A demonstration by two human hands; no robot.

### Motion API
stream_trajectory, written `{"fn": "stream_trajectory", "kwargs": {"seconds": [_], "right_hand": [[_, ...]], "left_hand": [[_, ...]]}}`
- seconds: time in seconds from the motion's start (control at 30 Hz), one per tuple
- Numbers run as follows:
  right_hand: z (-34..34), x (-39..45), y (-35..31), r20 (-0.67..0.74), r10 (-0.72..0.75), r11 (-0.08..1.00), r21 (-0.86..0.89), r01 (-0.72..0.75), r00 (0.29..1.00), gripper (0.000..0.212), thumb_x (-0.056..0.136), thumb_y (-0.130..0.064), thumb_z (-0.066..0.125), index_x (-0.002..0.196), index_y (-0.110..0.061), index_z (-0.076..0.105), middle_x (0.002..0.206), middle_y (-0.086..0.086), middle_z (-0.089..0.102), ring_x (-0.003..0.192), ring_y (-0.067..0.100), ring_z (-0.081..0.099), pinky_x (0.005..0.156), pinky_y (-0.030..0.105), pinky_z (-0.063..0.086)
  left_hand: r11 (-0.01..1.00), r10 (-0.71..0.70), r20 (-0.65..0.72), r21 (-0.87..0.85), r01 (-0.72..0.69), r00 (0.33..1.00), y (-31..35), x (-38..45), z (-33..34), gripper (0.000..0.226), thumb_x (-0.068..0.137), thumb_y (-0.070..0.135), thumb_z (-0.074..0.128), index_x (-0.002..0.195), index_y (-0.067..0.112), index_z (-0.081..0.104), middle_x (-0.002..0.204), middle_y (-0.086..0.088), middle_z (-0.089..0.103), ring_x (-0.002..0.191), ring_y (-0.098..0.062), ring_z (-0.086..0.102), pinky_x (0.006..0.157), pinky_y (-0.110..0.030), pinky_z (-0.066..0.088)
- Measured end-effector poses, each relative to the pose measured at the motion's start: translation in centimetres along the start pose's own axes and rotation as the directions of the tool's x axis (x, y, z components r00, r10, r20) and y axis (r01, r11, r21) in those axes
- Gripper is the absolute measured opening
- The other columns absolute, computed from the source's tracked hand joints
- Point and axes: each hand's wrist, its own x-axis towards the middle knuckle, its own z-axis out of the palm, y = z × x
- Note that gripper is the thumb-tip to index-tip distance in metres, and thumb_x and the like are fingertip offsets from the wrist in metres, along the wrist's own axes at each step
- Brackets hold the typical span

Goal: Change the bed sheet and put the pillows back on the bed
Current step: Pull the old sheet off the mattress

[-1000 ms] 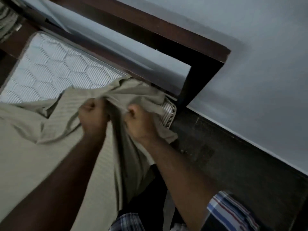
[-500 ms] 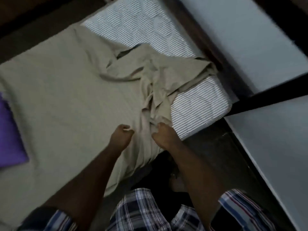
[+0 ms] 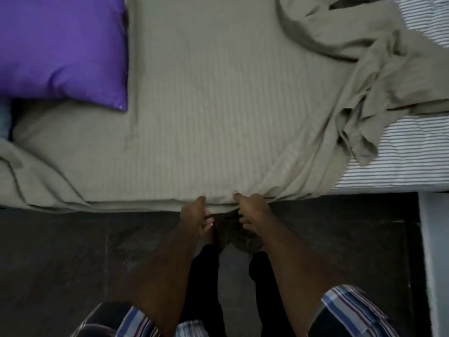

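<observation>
A beige striped bed sheet (image 3: 218, 105) covers most of the mattress (image 3: 401, 156), whose white striped surface shows bare at the right. The sheet's right part lies bunched and folded back over itself. A purple pillow (image 3: 63, 47) rests on the sheet at the upper left. My left hand (image 3: 195, 214) and my right hand (image 3: 250, 210) are side by side at the near edge of the bed, each pinching the sheet's hanging edge with thumb on top and fingers curled beneath.
Dark tiled floor (image 3: 73, 263) runs along the near side of the bed. A pale wall (image 3: 435, 251) stands at the right. My legs in dark trousers and my feet are below the hands. A bluish object (image 3: 4, 120) peeks in at the far left.
My view has swung down and left from the bed's corner to its long side. Both hands have left the bunched corner of the sheet and now grip its edge near the middle.
</observation>
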Motion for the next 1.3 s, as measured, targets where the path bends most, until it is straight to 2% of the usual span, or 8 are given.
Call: {"fn": "stream_trajectory", "kwargs": {"seconds": [0.33, 0.47, 0.63, 0.73, 0.83, 0.97, 1.1, 1.3], "right_hand": [[10.5, 3.3, -3.3, -0.248, 0.095, 0.962, 0.272, -0.025, 0.964, 0.03, 0.096, -0.023, 0.044, 0.089, -0.002, 0.064, 0.075, 0.014, 0.071, 0.056, 0.027, 0.063, 0.05, 0.03, 0.05], [13.0, 1.0, -10.9, -0.455, -0.211, 0.832, 0.381, 0.403, 0.865, 0.025, 0.092, -0.018, 0.051, 0.069, -0.014, 0.06, 0.071, 0.012, 0.066, 0.059, 0.024, 0.058, 0.059, 0.038, 0.049], [13.2, 3.9, -19.6, -0.601, -0.416, 0.64, 0.34, 0.689, 0.683, 0.034, 0.089, -0.051, 0.055, 0.122, -0.045, 0.063, 0.13, -0.004, 0.063, 0.122, 0.017, 0.059, 0.108, 0.046, 0.044], [16.1, 0.3, -21.2, -0.554, -0.404, 0.769, 0.225, 0.599, 0.728, 0.05, 0.093, -0.037, 0.054, 0.139, -0.018, 0.053, 0.121, -0.002, 0.057, 0.109, 0.014, 0.054, 0.105, 0.035, 0.043], [19.8, -0.3, -20.1, -0.346, -0.353, 0.871, 0.216, 0.44, 0.869, 0.01, 0.089, -0.026, 0.058, 0.09, -0.021, 0.066, 0.087, 0.0, 0.063, 0.078, 0.019, 0.058, 0.076, 0.033, 0.049], [25.1, 2.4, -19.6, -0.075, -0.249, 0.926, 0.274, 0.26, 0.966, 0.027, 0.092, -0.024, 0.061, 0.067, -0.02, 0.052, 0.057, -0.001, 0.044, 0.05, 0.015, 0.042, 0.049, 0.027, 0.033], [28.5, 4.6, -22.3, 0.153, -0.219, 0.942, 0.291, 0.168, 0.964, 0.012, 0.098, -0.033, 0.06, 0.107, -0.026, 0.053, 0.081, 0.001, 0.056, 0.067, 0.016, 0.054, 0.064, 0.03, 0.049], [29.4, 6.0, -29.1, 0.133, -0.325, 0.872, 0.426, 0.242, 0.937, 0.049, 0.095, -0.04, 0.062, 0.14, -0.035, 0.042, 0.12, 0.002, 0.068, 0.109, 0.022, 0.067, 0.096, 0.043, 0.053]], "left_hand": [[0.981, -0.092, 0.15, -0.157, 0.115, 0.984, 5.1, 6.2, -8.6, 0.025, 0.105, 0.024, 0.045, 0.107, 0.006, 0.064, 0.093, -0.008, 0.071, 0.072, -0.018, 0.068, 0.057, -0.024, 0.053], [0.922, 0.364, 0.182, -0.211, -0.325, 0.913, 12.5, 3.0, -9.1, 0.02, 0.097, 0.022, 0.054, 0.079, 0.015, 0.059, 0.076, -0.011, 0.069, 0.067, -0.025, 0.069, 0.061, -0.03, 0.055], [0.687, 0.721, 0.326, -0.218, -0.694, 0.611, 22.5, -0.1, -11.6, 0.019, 0.102, 0.019, 0.054, 0.085, 0.02, 0.06, 0.085, -0.005, 0.072, 0.069, -0.013, 0.065, 0.061, -0.021, 0.05], [0.746, 0.654, 0.225, -0.036, -0.664, 0.722, 22.3, 3.2, -15.2, 0.011, 0.094, 0.022, 0.061, 0.087, 0.017, 0.068, 0.091, -0.01, 0.074, 0.073, -0.017, 0.067, 0.067, -0.024, 0.056], [0.82, 0.565, -0.125, 0.193, -0.538, 0.816, 19.5, 8.6, -20.7, 0.016, 0.082, 0.029, 0.068, 0.091, 0.016, 0.071, 0.1, -0.009, 0.074, 0.098, -0.028, 0.068, 0.09, -0.034, 0.053], [0.928, 0.345, -0.468, 0.298, -0.222, 0.814, 17.5, 13.7, -26.8, 0.065, 0.083, 0.038, 0.075, 0.135, 0.009, 0.05, 0.139, -0.019, 0.049, 0.127, -0.039, 0.049, 0.11, -0.042, 0.036], [0.997, 0.011, -0.423, -0.068, -0.044, 0.906, 19.2, 19.5, -29.3, 0.084, 0.072, 0.037, 0.081, 0.142, 0.013, 0.039, 0.137, -0.014, 0.05, 0.115, -0.036, 0.06, 0.093, -0.053, 0.055], [0.901, 0.402, 0.06, -0.203, -0.383, 0.914, 28.1, 15.2, -22.4, 0.036, 0.077, 0.013, 0.059, 0.112, 0.01, 0.071, 0.107, -0.013, 0.075, 0.1, -0.035, 0.071, 0.087, -0.054, 0.059]]}}
